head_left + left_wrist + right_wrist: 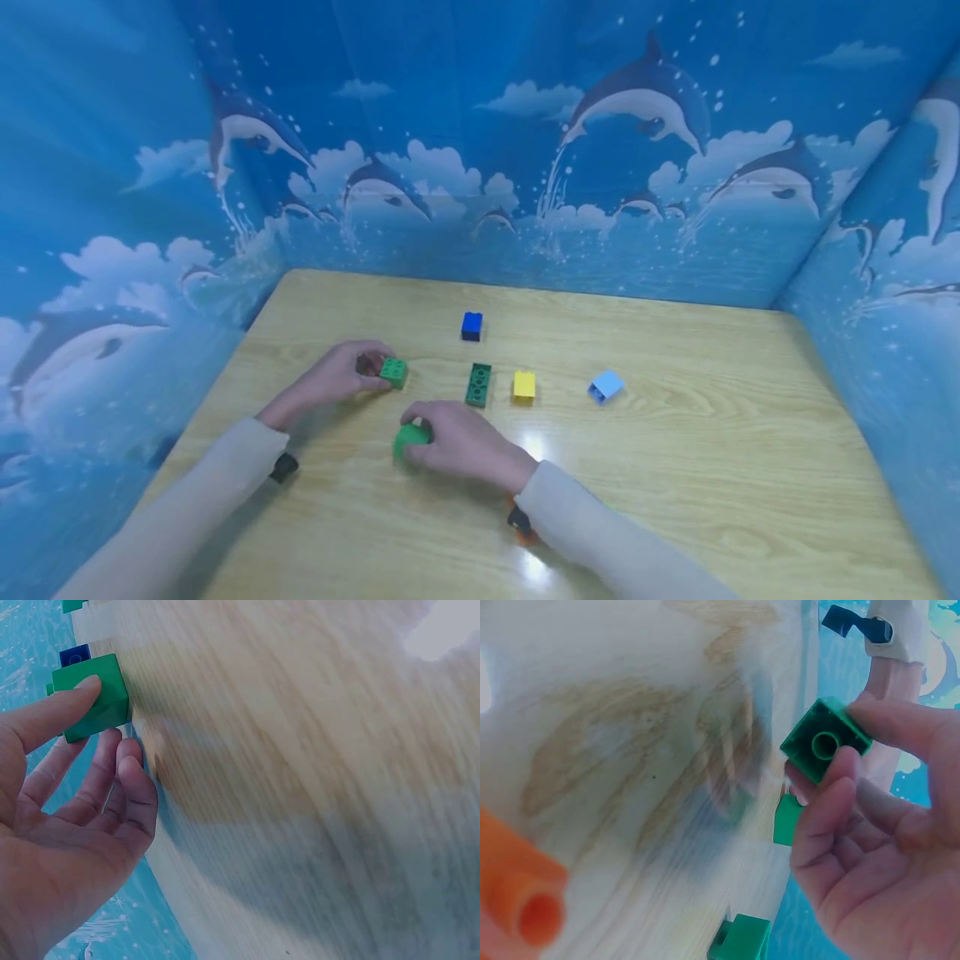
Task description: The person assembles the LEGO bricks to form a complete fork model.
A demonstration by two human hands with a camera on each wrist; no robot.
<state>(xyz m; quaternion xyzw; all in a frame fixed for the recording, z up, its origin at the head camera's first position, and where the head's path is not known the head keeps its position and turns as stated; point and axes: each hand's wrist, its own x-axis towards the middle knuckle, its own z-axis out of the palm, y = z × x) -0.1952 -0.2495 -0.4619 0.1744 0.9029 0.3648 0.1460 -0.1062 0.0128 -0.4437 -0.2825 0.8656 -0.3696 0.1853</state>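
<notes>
I am pinching a green four-stud block (393, 373) between the thumb and fingertips of my left hand (341, 372), left of centre in the head view, and I can't tell whether its base is touching the table (750, 400). My right hand (465, 440) is clamping a second green block (405, 442) lower and nearer the centre, thumb and fingers set against its sides; in the right wrist view its hollow underside is facing the camera, so I am holding it tilted. With that slant, uneven finger pressure could be letting it twist or slip out. If I am pressing it against anything at this angle, the studs would probably jam or miss. A dark green block (478, 385) is lying hollow side up just above my right knuckles in the head view, so a careless lift could be knocking it toward the yellow block (524, 386). My right sleeve (600, 533) is crossing over an orange piece (525, 877) at bottom centre, and a low forearm might be dragging it. The navy block (472, 327), upper centre, and the light blue block (606, 386), right of centre, are sitting farther from that risk.
</notes>
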